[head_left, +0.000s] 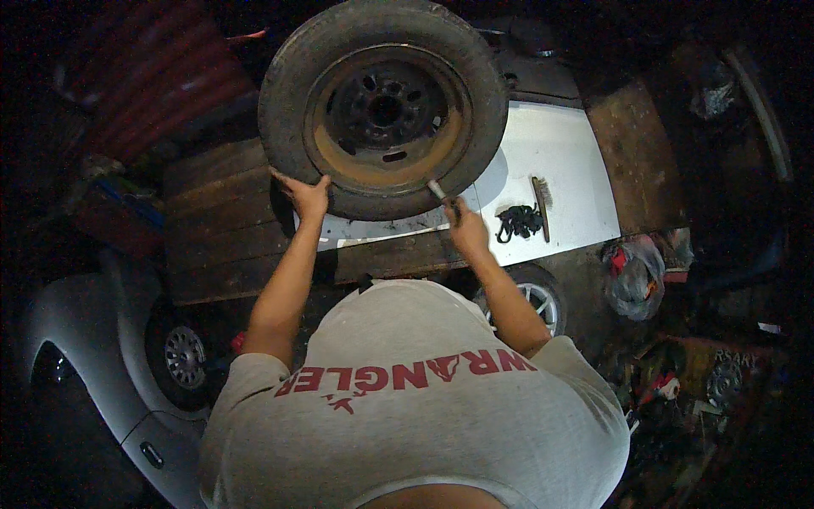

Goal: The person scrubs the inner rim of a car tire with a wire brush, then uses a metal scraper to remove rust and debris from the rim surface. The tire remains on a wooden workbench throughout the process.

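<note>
A tyre (288, 110) on a rusty, dark steel wheel rim (339, 165) stands tilted on the bench before me. My left hand (309, 197) grips the tyre's lower left edge, thumb on the sidewall and fingers round the tread. In my right hand (465, 222) is a small hand tool (436, 189) with a pale tip, held against the lower right of the rim; its exact kind is hard to make out. To the right, a long-handled brush (543, 208) and a crumpled black cloth or glove (519, 222) lie on a white panel (585, 170).
Wooden planks (220, 216) form the bench. A silver car (110, 339) stands at the lower left. A wheel with pale spokes (540, 305) is below the bench; a clear plastic bag (636, 280) and mixed clutter (670, 390) lie to the right. Corrugated red sheet (161, 76) is at the far left.
</note>
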A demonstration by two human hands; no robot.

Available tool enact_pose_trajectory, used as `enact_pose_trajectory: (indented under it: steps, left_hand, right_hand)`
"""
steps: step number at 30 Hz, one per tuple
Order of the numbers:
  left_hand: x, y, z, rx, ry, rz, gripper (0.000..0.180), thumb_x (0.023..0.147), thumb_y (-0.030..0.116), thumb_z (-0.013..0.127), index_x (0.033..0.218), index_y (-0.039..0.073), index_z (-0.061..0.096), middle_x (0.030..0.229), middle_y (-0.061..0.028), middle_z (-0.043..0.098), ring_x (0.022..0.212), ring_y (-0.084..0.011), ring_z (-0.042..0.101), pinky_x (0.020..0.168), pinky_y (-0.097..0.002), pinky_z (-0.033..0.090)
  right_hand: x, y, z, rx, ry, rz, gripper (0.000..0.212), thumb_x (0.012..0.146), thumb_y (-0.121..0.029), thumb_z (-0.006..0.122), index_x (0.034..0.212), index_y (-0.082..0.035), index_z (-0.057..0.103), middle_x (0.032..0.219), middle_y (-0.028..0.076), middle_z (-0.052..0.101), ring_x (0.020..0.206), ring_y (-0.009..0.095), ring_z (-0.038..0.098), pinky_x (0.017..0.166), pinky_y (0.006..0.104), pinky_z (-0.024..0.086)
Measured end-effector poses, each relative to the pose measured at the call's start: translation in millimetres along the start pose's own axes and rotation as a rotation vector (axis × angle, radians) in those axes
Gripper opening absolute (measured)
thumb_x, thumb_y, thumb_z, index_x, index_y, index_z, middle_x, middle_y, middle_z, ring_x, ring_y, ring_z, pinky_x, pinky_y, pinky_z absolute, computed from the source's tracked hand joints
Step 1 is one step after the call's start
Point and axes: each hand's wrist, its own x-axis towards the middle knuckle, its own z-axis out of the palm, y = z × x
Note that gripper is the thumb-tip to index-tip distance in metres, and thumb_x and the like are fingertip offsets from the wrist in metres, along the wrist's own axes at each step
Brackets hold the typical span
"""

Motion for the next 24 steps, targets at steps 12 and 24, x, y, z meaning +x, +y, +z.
enact_pose_trajectory:
  steps: [12,24]
  left_hand:
    - [2.7,-15.8,14.5,-0.012,0.084,0.008,0.127,0.066,0.014,0.083,0.151,0.005,-0.01,0.156,-0.0284,0.008,0.144,-0.0431,0.011,0.119,-0.0475,0.014]
    - [-4.6,10.9,15.0,0.055,0.169,-0.026,0.124,0.066,0.012,0.084,0.152,0.006,-0.005,0.156,-0.0277,0.009,0.144,-0.044,0.012,0.118,-0.0495,0.015]
  right_hand:
    - [-8.6,6.5,-1.2,0.069,-0.014,-0.106,0.029,0.095,-0.029,0.053,0.122,-0.016,0.053,0.087,0.024,0.067,0.082,0.047,0.063,0.07,0.0558,0.048]
    - [85.3,5.7,-76.3,0.145,0.428,-0.233,0.031,0.097,-0.028,0.052,0.124,-0.014,0.054,0.094,0.023,0.067,0.083,0.043,0.065,0.07,0.0526,0.05]
